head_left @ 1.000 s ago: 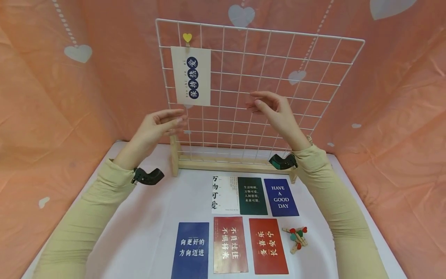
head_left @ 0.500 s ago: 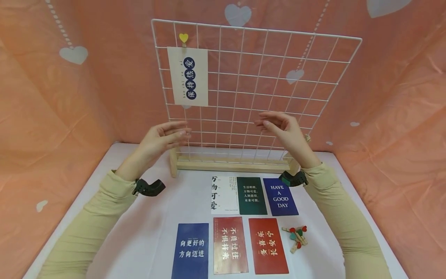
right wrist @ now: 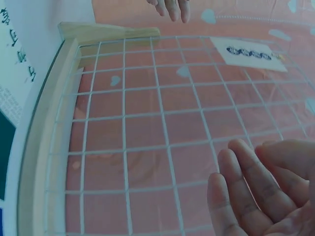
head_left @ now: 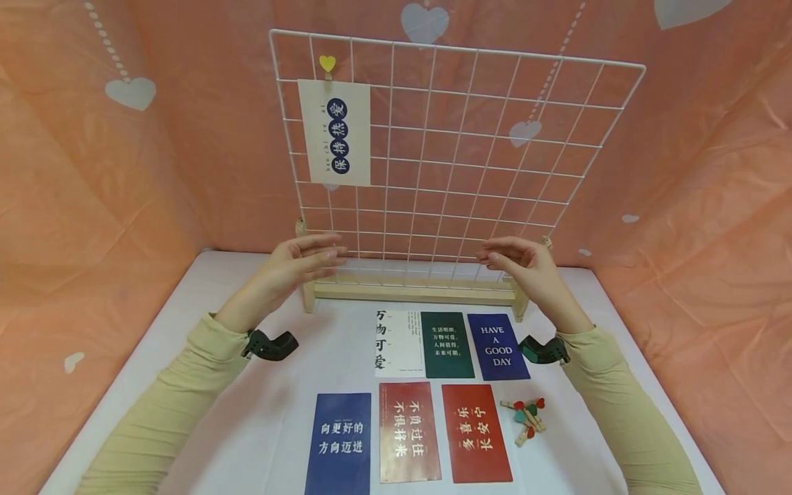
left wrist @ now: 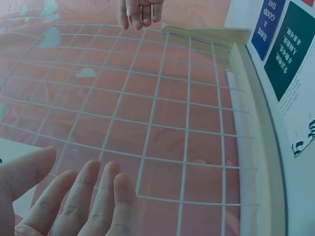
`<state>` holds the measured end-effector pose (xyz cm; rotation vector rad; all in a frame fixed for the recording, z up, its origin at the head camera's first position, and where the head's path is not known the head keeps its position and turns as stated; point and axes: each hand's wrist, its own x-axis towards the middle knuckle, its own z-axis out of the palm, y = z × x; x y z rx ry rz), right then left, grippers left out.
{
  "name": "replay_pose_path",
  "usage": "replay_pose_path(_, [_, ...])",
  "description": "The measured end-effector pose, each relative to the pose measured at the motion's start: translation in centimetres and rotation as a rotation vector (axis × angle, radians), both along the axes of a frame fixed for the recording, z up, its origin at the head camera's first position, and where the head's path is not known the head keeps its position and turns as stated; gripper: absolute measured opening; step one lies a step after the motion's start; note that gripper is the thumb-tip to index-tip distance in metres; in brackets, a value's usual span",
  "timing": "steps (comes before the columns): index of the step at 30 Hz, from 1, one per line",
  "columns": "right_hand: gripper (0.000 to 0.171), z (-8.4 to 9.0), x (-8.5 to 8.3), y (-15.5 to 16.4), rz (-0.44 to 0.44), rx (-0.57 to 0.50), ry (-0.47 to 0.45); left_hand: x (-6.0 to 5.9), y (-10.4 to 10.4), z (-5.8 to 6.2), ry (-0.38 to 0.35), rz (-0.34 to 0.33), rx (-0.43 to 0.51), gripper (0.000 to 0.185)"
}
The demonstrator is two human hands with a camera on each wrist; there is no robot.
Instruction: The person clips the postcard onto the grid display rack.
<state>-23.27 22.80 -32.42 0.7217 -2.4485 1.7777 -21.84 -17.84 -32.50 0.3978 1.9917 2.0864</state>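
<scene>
My left hand (head_left: 297, 265) hovers before the lower left of a white wire grid (head_left: 433, 144), fingers relaxed and holding nothing. Level with it on the other side, my right hand (head_left: 522, 265) is also bare, its fingers loosely bent near the grid's lower right. A cream card (head_left: 355, 134) with blue circles hangs at the grid's upper left under a yellow heart clothespin (head_left: 328, 67). In the left wrist view the left fingers (left wrist: 93, 196) are spread apart from the wires. The right fingers (right wrist: 251, 187) look much the same in the right wrist view.
A wooden base (head_left: 414, 293) carries the grid. On the white table lie a white card (head_left: 402, 361), a green card (head_left: 448, 368), two blue cards (head_left: 337, 474) and two red cards (head_left: 408, 471). Several heart clothespins (head_left: 529, 416) are heaped at the right.
Both hands have come down in front of the grid, the right one also shifting to the right. The hung card, the table cards and the clothespins stay where they were.
</scene>
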Motion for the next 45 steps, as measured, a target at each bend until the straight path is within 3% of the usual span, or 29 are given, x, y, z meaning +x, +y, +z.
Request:
replay_pose_path(10, [0.036, -2.5, 1.9, 3.6, -0.056, 0.035, -0.07, -0.1, 0.7, -1.9, -0.044, -0.034, 0.001, 0.05])
replay_pose_path(18, [0.038, -4.1, 3.1, 6.0, -0.094, 0.053, -0.098, -0.6, 1.5, -4.2, -0.067, -0.055, -0.004, 0.045])
replay_pose_path(26, [0.037, -5.8, 4.3, 7.9, -0.091, 0.093, -0.131, -0.8, 2.2, -6.0, -0.136, -0.07, -0.014, 0.045])
replay_pose_path(38, [0.038, -7.7, 6.1, 9.4, -0.053, 0.108, -0.24, -1.7, 2.4, -9.3, -0.162, -0.09, -0.014, 0.048])
replay_pose_path(45, [0.042, -9.1, 6.8, 10.1, -0.031, 0.132, -0.325, -2.0, 1.9, -11.1, -0.146, -0.146, 0.013, 0.052])
